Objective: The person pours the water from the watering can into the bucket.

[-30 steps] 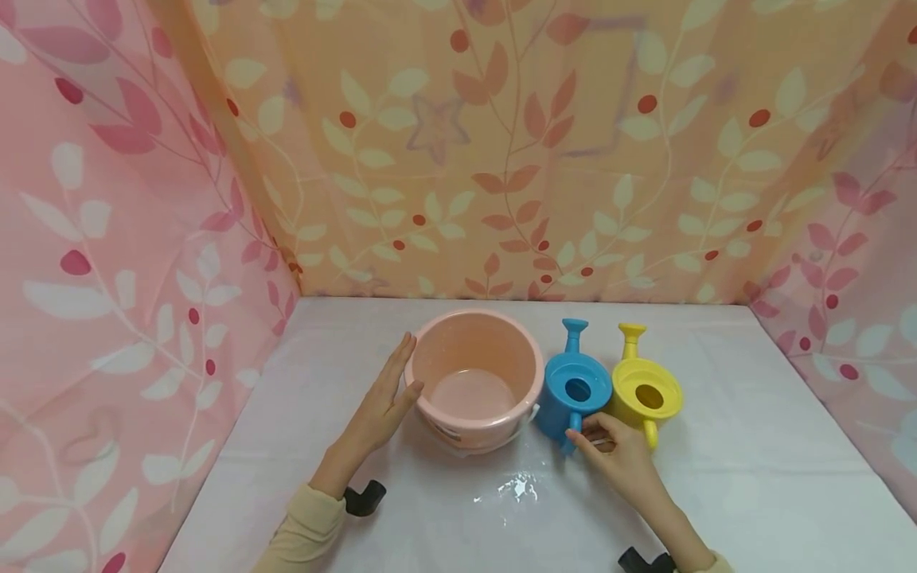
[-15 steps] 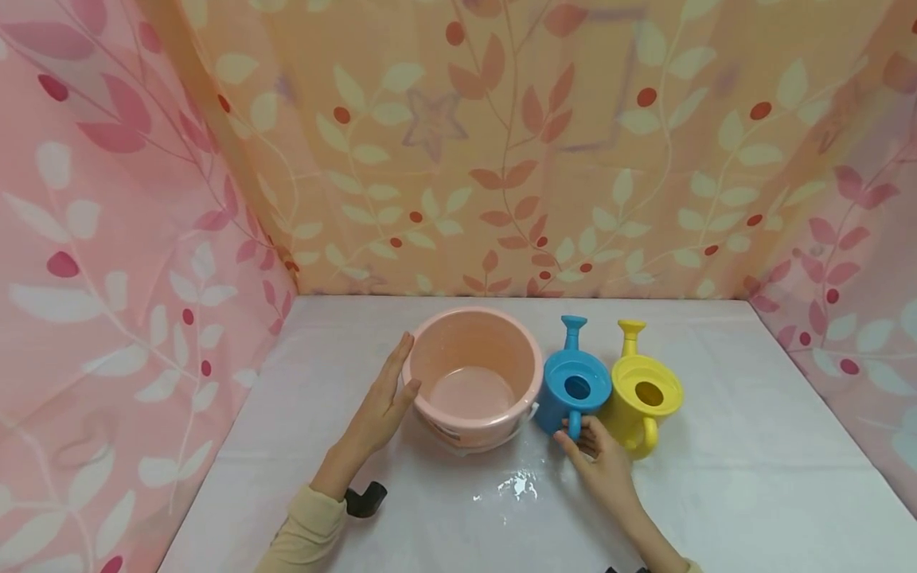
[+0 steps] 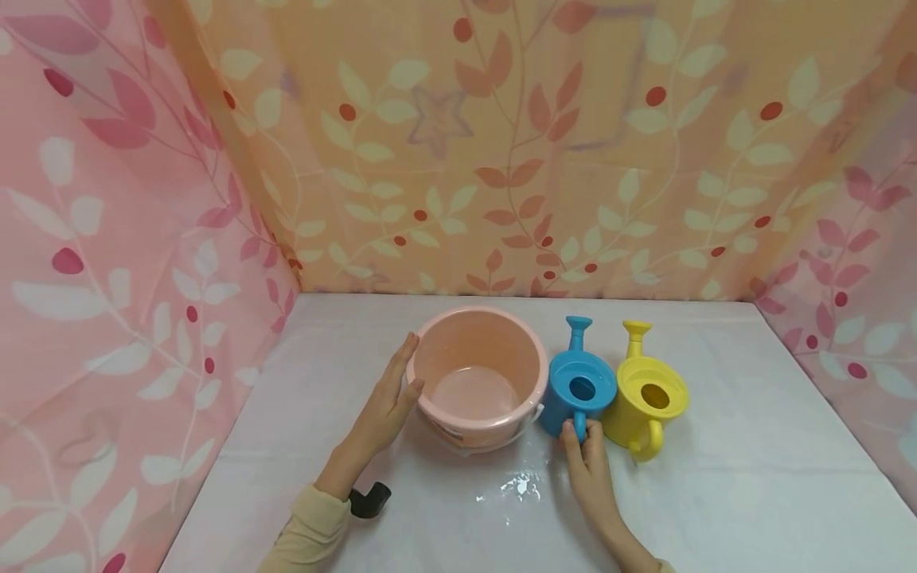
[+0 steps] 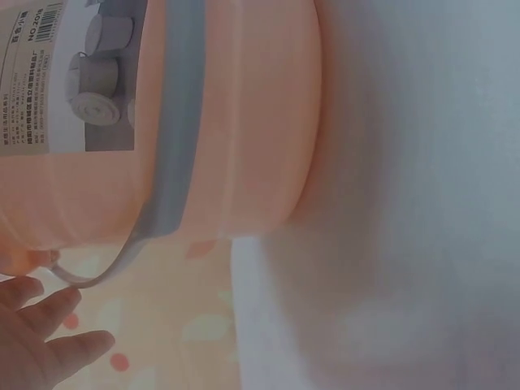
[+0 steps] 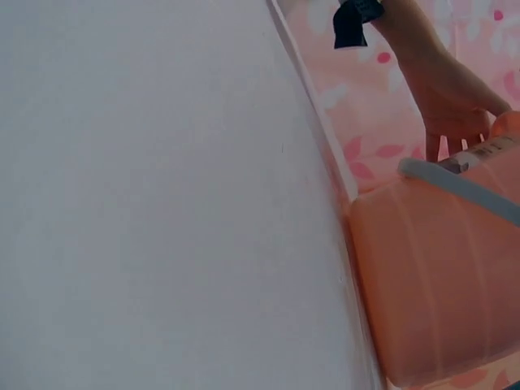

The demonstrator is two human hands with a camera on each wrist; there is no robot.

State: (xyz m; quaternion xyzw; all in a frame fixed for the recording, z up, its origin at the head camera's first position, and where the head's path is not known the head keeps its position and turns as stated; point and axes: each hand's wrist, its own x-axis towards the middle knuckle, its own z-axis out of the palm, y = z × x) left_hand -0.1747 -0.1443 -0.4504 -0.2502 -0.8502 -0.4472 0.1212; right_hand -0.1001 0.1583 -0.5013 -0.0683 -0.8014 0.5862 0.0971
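A pale pink bucket [image 3: 487, 435] stands on the table, its grey-white handle hanging down in front. My left hand [image 3: 383, 406] rests its straight fingertips against the bucket's left rim. In the left wrist view, the fingers [image 4: 61, 353] are spread beside the bucket wall [image 4: 260, 97], which carries a printed label. Right of the bucket sits a blue watering can [image 3: 557, 407], spout pointing to the back. My right hand [image 3: 593, 473] pinches this can's handle between thumb and fingers. Close on its right is a yellow watering can [image 3: 629, 422].
Spilled water [image 3: 521, 484] glistens on the white table [image 3: 458, 533] in front of the bucket. Floral cloth [image 3: 387, 191] hangs behind the table and along both sides. A black wrist-camera mount [image 3: 370, 501] shows by my left wrist.
My right hand has moved left, around the blue can's handle, and its forearm has swung more upright. The left hand stays at the bucket rim.
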